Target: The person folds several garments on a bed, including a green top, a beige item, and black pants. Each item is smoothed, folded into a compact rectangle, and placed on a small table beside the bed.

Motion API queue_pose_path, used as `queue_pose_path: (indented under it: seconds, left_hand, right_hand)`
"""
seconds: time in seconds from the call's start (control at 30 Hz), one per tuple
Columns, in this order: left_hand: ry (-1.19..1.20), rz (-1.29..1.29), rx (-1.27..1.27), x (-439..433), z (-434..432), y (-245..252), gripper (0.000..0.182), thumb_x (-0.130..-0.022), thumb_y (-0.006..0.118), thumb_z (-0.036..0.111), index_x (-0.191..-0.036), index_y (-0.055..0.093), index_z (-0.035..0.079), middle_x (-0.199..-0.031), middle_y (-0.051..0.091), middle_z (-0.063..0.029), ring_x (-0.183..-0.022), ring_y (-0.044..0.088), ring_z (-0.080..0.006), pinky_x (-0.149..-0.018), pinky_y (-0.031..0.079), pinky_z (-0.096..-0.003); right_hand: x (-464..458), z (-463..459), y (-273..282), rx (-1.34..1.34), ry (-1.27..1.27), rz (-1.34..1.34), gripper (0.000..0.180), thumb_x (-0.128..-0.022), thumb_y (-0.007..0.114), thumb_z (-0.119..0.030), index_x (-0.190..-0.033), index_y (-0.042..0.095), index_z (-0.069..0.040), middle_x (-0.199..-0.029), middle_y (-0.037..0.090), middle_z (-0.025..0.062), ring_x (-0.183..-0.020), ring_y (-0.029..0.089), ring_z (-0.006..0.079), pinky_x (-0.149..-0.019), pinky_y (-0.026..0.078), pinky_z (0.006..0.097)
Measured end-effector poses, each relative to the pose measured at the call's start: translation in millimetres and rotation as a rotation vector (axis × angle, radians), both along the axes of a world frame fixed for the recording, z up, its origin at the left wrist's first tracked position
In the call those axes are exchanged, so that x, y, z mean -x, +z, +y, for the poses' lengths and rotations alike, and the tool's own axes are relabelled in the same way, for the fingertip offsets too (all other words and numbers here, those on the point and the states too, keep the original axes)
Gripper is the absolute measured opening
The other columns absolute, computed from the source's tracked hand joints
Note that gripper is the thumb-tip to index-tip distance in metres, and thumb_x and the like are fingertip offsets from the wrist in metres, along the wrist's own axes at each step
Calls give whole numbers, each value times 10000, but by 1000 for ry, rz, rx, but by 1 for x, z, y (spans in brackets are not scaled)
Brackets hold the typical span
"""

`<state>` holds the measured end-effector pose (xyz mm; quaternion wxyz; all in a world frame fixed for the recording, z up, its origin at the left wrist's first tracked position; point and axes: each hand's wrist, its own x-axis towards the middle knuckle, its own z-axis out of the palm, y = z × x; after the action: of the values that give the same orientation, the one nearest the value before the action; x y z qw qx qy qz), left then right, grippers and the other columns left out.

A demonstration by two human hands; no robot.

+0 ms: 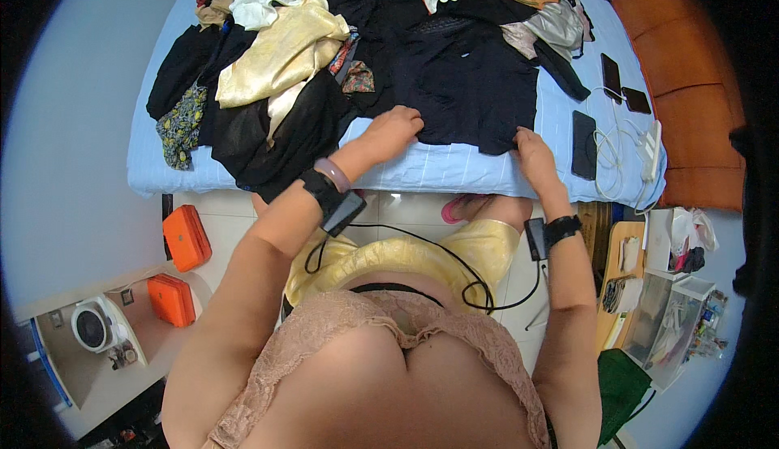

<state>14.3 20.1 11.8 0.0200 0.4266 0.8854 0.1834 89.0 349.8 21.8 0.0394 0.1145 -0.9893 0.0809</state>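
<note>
A black garment point(465, 87) lies spread on the light blue bed sheet point(438, 169), its near hem towards me. At the left end of that hem, my left hand point(392, 131) has its fingers curled on the fabric. My right hand point(535, 154) pinches the near right corner between thumb and fingers. Left of it are a heaped sheer black cloth point(286, 139) and a shiny pale yellow garment point(283, 53). Other dark clothing behind blends into the black garment, so its far edge is hard to make out.
Phones, including a black phone point(583, 145), lie on the right of the bed beside a white power strip point(651, 151) with cables. An orange-brown padded headboard point(688, 84) borders that side. A black cable point(420, 239) hangs between my wrist devices. Orange cases point(186, 238) stand low at left.
</note>
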Motion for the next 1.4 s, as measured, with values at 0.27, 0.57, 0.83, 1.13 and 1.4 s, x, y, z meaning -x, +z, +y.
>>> queue_pose_path:
  seconds: [0.27, 0.57, 0.83, 1.13, 1.4]
  left_hand:
    - [72, -848, -20, 106, 0, 70, 120, -843, 653, 117, -902, 648, 13, -768, 656, -80, -594, 655, -224, -592, 555, -346]
    - [742, -17, -943, 130, -16, 26, 359, -839, 673, 182, -1139, 561, 20, -1026, 650, -128, -903, 630, -224, -809, 501, -338]
    - [773, -382, -766, 22, 6, -47, 205, -875, 611, 68, -1077, 632, 37, -938, 677, -66, -824, 623, -139, -762, 502, -287]
    - [837, -807, -921, 26, 1, -33, 405, -893, 664, 193, -1219, 506, 12, -1082, 582, -81, -886, 604, -147, -733, 526, -284]
    - [804, -72, -722, 27, 30, -17, 545, -783, 706, 193, -1245, 474, 22, -1310, 449, -209, -1159, 487, -373, -997, 390, -449]
  right_hand:
    - [98, 35, 61, -127, 29, -194, 145, -832, 604, -190, -877, 680, -75, -885, 668, 180, -837, 648, 359, -720, 509, 458]
    - [66, -66, 44, 586, -69, 151, 285, -822, 688, -231, -1046, 641, -62, -1017, 631, 154, -952, 618, 313, -830, 493, 399]
    - [35, -141, -34, 50, 245, 172, 347, -714, 650, -96, -1051, 597, -34, -1043, 582, 111, -982, 566, 277, -837, 456, 390]
    - [-42, -87, 7, 122, 428, -56, 88, -732, 588, -71, -818, 576, -57, -820, 582, 112, -839, 580, 302, -733, 458, 407]
    - [-150, -22, 25, 100, 279, -226, 136, -671, 611, -16, -802, 633, -46, -832, 606, 117, -889, 591, 290, -919, 426, 404]
